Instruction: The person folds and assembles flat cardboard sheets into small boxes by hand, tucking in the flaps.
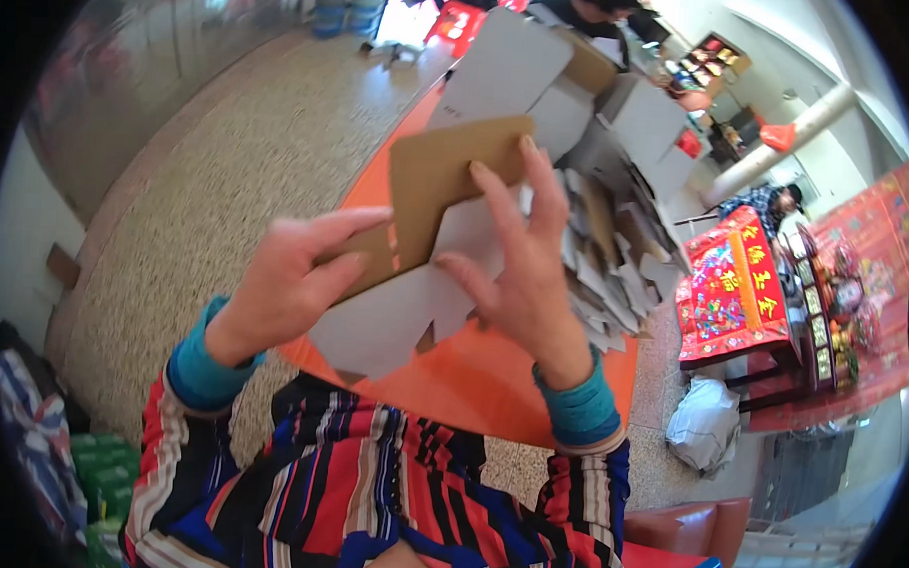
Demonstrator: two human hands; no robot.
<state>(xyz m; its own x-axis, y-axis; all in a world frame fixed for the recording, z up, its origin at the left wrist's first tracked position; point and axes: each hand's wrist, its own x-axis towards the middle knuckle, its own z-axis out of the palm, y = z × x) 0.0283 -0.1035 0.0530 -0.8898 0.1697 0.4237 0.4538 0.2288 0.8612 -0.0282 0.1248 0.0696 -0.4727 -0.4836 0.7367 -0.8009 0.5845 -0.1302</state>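
Left grip (pixel 291 276) half-curled and level, right grip (pixel 520 261) upright, loosely splayed

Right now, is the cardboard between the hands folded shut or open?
Open, partly folded: its brown panel lies exposed, spread away from the white panel; the right hand touches the brown panel.

One left hand (pixel 289 278) and one right hand (pixel 523 261) are seen at one carton (pixel 421 228).
Two teal cuffs (pixel 578 409), two blue water jugs (pixel 329 17) and one white sack (pixel 703 423) are counted; on one orange surface (pixel 491 385), more cardboard pieces (pixel 601 239) are heaped — too overlapped to be numbered.
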